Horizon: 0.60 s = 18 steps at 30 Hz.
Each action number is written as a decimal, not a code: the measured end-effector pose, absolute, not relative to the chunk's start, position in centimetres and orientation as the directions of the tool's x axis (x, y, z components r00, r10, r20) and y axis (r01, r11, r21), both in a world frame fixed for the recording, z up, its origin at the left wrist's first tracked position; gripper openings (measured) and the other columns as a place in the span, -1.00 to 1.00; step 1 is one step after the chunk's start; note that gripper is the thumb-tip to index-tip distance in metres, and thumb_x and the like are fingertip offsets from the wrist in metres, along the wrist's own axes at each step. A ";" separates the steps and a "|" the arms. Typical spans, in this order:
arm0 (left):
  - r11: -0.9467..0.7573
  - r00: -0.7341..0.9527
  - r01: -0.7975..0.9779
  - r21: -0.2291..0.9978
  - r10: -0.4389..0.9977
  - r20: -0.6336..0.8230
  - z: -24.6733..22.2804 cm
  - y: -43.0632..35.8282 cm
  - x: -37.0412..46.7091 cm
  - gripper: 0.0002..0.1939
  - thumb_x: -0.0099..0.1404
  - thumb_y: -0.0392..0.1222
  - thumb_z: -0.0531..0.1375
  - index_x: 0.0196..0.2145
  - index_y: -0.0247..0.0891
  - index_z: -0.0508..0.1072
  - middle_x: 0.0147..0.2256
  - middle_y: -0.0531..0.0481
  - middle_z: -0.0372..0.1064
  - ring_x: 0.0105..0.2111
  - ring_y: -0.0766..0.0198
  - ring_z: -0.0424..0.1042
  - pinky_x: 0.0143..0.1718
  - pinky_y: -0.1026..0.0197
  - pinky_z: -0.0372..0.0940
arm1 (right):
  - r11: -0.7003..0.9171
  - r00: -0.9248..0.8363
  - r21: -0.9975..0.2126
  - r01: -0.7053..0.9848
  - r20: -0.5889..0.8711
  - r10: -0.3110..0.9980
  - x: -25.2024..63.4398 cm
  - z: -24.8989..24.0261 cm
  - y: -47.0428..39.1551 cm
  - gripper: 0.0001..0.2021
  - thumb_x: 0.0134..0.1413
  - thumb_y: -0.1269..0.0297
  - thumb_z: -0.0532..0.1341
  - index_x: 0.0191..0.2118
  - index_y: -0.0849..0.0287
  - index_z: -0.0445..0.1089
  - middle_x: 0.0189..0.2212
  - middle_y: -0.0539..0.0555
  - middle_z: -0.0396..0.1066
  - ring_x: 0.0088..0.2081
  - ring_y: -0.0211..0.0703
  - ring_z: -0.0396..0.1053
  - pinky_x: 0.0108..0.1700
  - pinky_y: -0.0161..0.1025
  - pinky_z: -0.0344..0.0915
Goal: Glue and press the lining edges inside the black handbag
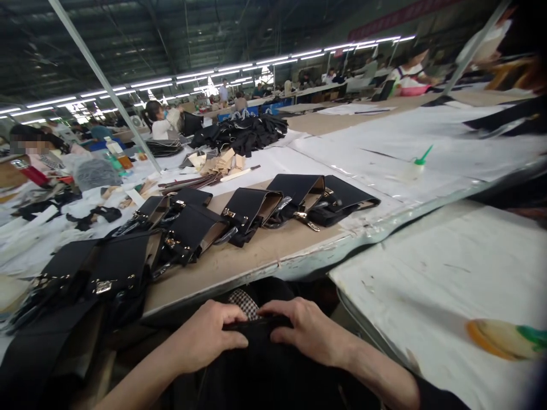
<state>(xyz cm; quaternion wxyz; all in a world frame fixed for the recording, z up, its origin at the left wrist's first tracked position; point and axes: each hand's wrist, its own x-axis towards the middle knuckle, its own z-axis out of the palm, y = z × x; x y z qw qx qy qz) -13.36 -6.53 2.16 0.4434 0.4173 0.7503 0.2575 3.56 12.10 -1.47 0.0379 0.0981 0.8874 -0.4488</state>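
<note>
While the black piece (260, 367) lies below, left hand (205, 335) and right hand (308, 330)—equally near, nearly closed—pinch its crosswise upper edge.

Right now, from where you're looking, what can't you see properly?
- Most fingers of the left hand and right hand: head view, hidden behind the hands themselves and the black piece.
- Lower part of the black piece: head view, too dark, and cut off by the bottom edge.
- Yellow bottle: head view, blurred, so no details.
- Any words on the banner: head view, too small and blurred.
</note>
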 end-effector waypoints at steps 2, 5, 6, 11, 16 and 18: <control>0.520 -0.275 0.393 0.759 0.854 -0.442 1.9 -6.6 -13.2 -0.81 0.16 -0.15 0.30 -0.28 -0.24 0.62 -0.37 0.11 0.51 -0.32 0.19 0.41 -0.33 0.28 0.18 | 0.530 -0.988 -0.833 0.156 -0.136 0.077 3.4 -1.0 12.0 -0.55 0.11 0.34 0.31 0.12 -0.20 0.47 -0.07 -0.08 0.59 0.00 -0.02 0.50 0.06 -0.21 0.29; 0.522 -0.294 0.380 0.764 0.851 -0.435 1.9 -6.7 -13.0 -0.80 0.18 -0.09 0.30 -0.30 -0.25 0.62 -0.42 0.11 0.47 -0.35 0.22 0.37 -0.35 0.28 0.15 | 0.468 -0.994 -0.877 0.105 -0.111 0.015 3.2 -0.7 11.7 -0.66 0.20 0.24 0.29 0.08 -0.22 0.49 -0.11 -0.12 0.61 -0.05 -0.06 0.52 0.00 -0.26 0.30; 0.517 -0.299 0.387 0.763 0.854 -0.427 1.9 -6.7 -13.0 -0.79 0.18 -0.07 0.30 -0.31 -0.25 0.62 -0.44 0.12 0.45 -0.37 0.23 0.35 -0.36 0.29 0.14 | 0.464 -0.994 -0.880 0.104 -0.110 0.013 3.2 -0.7 11.7 -0.70 0.22 0.17 0.28 0.06 -0.20 0.51 -0.14 -0.11 0.62 -0.08 -0.05 0.53 -0.03 -0.26 0.30; 0.479 -0.305 0.466 0.744 0.876 -0.373 2.7 -6.8 -12.5 -0.76 0.28 -0.05 0.23 -0.38 -0.26 0.59 -0.53 0.16 0.23 -0.44 0.31 0.19 -0.41 0.29 0.04 | 0.534 -0.996 -0.840 0.091 -0.090 0.027 2.6 -0.8 11.2 -0.74 0.29 0.07 0.22 0.01 -0.09 0.56 -0.22 -0.05 0.63 -0.16 -0.07 0.54 -0.13 -0.30 0.29; 0.445 -0.279 0.499 0.744 0.895 -0.348 3.0 -6.9 -12.2 -0.77 0.32 -0.09 0.19 -0.36 -0.24 0.59 -0.52 0.18 0.15 -0.44 0.33 0.15 -0.41 0.30 0.01 | 0.558 -0.997 -0.828 0.064 -0.078 -0.003 2.0 -0.4 10.8 -0.82 0.26 0.19 0.24 -0.16 0.02 0.62 -0.41 -0.08 0.55 -0.30 -0.19 0.49 -0.24 -0.36 0.21; 0.445 -0.280 0.508 0.738 0.895 -0.347 2.8 -7.0 -12.2 -0.78 0.31 -0.10 0.20 -0.37 -0.24 0.59 -0.53 0.18 0.13 -0.45 0.33 0.14 -0.42 0.29 0.00 | 0.556 -0.997 -0.828 0.063 -0.072 0.006 1.9 -0.5 10.7 -0.83 0.24 0.20 0.26 -0.23 0.05 0.62 -0.49 -0.10 0.47 -0.35 -0.22 0.43 -0.28 -0.37 0.18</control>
